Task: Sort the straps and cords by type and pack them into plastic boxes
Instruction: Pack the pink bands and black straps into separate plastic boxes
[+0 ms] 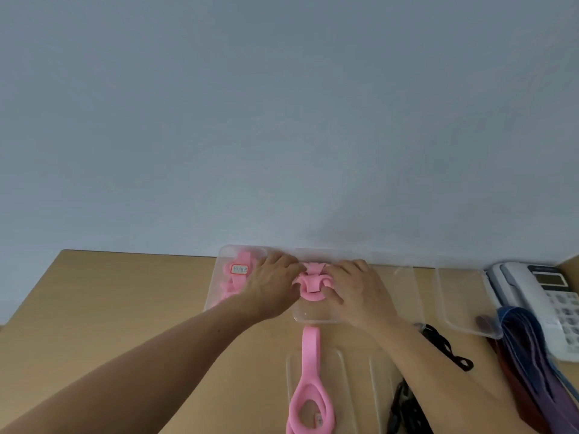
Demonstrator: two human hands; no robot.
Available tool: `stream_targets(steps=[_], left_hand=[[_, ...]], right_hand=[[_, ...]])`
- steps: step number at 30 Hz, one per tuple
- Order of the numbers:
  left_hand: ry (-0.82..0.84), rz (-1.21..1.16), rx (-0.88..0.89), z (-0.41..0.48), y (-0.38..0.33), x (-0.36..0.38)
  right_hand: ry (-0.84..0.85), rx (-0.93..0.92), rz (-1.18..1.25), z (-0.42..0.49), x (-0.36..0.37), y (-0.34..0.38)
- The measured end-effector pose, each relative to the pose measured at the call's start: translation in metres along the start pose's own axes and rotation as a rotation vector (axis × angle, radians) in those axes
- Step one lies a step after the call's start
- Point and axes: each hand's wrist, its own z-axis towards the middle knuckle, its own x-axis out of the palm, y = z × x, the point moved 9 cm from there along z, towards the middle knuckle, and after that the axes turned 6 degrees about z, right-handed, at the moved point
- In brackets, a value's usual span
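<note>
Pressing the folded pink strap (310, 281) into the clear plastic box (313, 319) by the wall, I pinch it between my left hand (272, 285) and right hand (355, 289), probably so its loops cannot spring open, though my knuckles hide most fingertips and the box's floor.

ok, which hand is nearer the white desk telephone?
Right. The right hand, holding the folded pink rubber strap, is left of the white desk telephone; the left hand holds the strap's far side, farther off.
</note>
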Motion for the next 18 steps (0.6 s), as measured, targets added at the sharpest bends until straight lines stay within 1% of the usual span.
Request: stream_targets(steps=[2, 4, 5, 9, 11, 13, 16, 18], left_hand=[[0.039, -0.097, 0.022, -0.022, -0.001, 0.0], [0.063, -0.173, 0.057, -0.045, -0.005, 0.004], [0.076, -0.209, 0.065, -0.055, -0.007, 0.007], [0.159, -0.324, 0.105, -0.089, -0.023, 0.025], [0.234, -0.339, 0.134, -0.102, -0.033, 0.038], [0.302, -0.349, 0.124, -0.114, -0.037, 0.051], [0.374, -0.349, 0.102, -0.129, -0.041, 0.063], [0.409, -0.334, 0.089, -0.136, -0.042, 0.066]], right_hand=[[-0.045, -0.017, 0.076, -0.017, -0.011, 0.018], [-0.102, -0.03, 0.09, -0.038, -0.018, 0.036], [-0.092, -0.005, 0.097, -0.048, -0.016, 0.041], [0.185, 0.196, 0.08, -0.093, 0.029, 0.045], [0.273, 0.37, 0.173, -0.119, 0.049, 0.041], [0.352, 0.495, 0.219, -0.144, 0.069, 0.038], [0.319, 0.64, 0.243, -0.168, 0.084, 0.028], [0.314, 0.661, 0.237, -0.176, 0.095, 0.026]])
